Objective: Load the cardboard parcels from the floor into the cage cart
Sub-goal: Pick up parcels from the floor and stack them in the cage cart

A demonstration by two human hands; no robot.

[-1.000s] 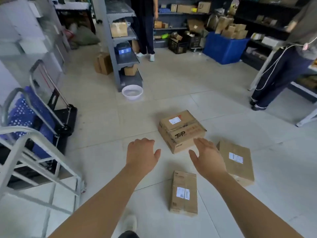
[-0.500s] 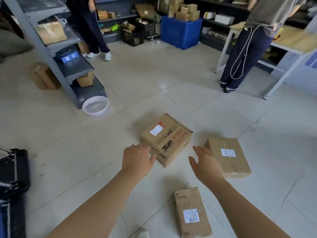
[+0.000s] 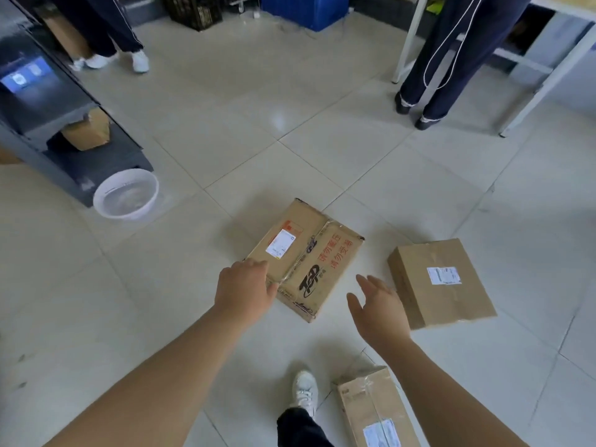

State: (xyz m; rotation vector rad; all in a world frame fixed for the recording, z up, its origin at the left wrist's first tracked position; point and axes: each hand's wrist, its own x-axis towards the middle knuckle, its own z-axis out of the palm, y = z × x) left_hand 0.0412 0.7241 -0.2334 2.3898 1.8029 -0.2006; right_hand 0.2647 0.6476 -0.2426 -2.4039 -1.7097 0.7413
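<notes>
Plainly the printed parcel (image 3: pixel 306 259) lies on the floor (image 3: pixel 145 301) dead ahead, set cornerwise with one corner pointing back at the person. The left hand (image 3: pixel 243 290) is nearer, its fingers loosely over the near-left corner (no closed grip yet). The right hand (image 3: pixel 379 309), spread open, hangs just short of the near-right side.

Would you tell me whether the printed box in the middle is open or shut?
Shut: the printed box has flat flaps taped along the seam.

The far parcel (image 3: pixel 306 259) lies on the floor (image 3: pixel 290 140), right parcel (image 3: pixel 442 282) beside it, near parcel (image 3: pixel 374 411) before both.
</notes>
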